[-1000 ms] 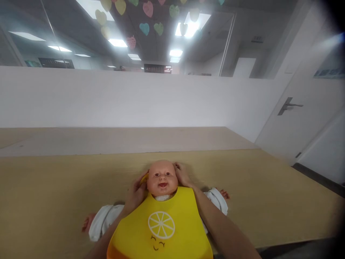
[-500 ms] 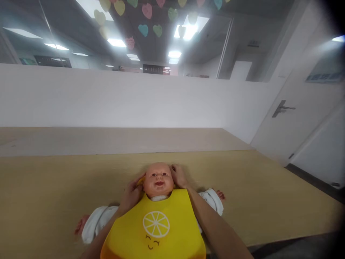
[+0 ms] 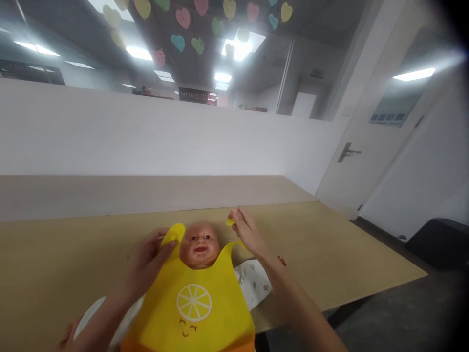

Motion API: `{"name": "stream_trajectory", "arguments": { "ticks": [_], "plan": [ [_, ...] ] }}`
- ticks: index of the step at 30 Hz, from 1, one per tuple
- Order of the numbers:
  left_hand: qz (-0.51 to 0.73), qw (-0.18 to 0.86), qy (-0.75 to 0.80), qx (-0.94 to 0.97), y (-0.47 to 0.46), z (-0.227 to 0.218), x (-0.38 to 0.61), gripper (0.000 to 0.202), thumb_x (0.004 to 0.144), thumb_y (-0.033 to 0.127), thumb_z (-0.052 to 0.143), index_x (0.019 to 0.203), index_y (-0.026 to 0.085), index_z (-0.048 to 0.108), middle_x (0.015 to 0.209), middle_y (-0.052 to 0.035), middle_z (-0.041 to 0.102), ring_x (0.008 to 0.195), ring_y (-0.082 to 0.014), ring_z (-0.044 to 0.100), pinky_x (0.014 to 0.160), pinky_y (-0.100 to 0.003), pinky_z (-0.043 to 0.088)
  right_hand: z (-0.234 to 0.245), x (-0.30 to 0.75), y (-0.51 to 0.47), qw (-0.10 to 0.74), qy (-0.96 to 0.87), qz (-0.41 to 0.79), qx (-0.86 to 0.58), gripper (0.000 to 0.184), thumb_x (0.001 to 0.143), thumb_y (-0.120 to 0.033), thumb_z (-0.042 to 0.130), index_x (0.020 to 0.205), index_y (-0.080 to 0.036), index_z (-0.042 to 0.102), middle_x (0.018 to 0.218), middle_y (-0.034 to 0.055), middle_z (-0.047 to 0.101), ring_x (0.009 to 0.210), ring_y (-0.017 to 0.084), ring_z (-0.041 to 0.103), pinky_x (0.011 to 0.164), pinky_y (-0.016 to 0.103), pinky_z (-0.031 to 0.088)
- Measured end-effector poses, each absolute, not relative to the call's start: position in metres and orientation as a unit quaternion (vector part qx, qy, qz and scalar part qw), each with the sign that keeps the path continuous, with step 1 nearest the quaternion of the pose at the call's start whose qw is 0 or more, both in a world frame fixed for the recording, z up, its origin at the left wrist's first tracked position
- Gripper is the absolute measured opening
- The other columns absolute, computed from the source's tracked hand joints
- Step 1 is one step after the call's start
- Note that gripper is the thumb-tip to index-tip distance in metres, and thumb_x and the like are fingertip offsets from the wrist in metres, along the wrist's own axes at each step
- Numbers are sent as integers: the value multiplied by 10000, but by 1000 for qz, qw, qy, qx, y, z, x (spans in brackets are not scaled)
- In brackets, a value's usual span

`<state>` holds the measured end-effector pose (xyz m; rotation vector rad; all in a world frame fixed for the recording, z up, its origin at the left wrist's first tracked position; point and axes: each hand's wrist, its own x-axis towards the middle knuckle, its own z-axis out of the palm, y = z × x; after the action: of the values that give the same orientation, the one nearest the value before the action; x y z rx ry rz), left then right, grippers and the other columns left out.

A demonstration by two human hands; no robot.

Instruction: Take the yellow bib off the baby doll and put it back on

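Note:
A baby doll [image 3: 200, 244] lies face up on the wooden table, its head pointing away from me. Over its chest spreads a yellow bib [image 3: 208, 288] printed with a white lemon slice and a smiling face. My left hand [image 3: 154, 254] pinches one neck strap of the bib beside the doll's head. On the other side, my right hand [image 3: 246, 230] holds the end of the other strap, raised a little and apart from the head. The doll's white patterned sleeve [image 3: 254, 283] shows under my right forearm. Its other arm is partly hidden behind my left forearm.
The table [image 3: 311, 244] ends in an edge at the right. Behind it stands a low white wall [image 3: 146, 132] under a window with heart-shaped paper notes [image 3: 183, 18]. A door with a handle [image 3: 348, 152] is at the right, near a dark object [image 3: 439, 249] on the floor side.
My hands have moved from beside the doll's head outward, drawing the two bib straps apart and into view. The camera view has turned to the right.

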<state>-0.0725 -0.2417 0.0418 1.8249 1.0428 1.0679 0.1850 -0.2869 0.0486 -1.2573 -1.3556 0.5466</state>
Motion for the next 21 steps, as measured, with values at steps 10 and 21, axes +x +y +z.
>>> {"name": "stream_trajectory", "arguments": {
  "ticks": [10,21],
  "plan": [
    [330,292,310,842,-297,73,-51,312,892,412,514,1077,241,699,1099,-42,726,967,-216,674,840,-298,532,67,143,-359,545,-696,250,-395,247,898,-337,588,1135,-269,577,1007,13,598,936,140,573,820,258,449],
    [360,96,236,897,-322,66,-45,239,911,286,487,1017,266,700,1007,-7,752,928,-181,694,840,-287,557,82,155,-382,410,-773,177,-450,44,898,-241,574,919,-203,579,1046,40,550,938,135,539,738,226,427]
  ]
}}
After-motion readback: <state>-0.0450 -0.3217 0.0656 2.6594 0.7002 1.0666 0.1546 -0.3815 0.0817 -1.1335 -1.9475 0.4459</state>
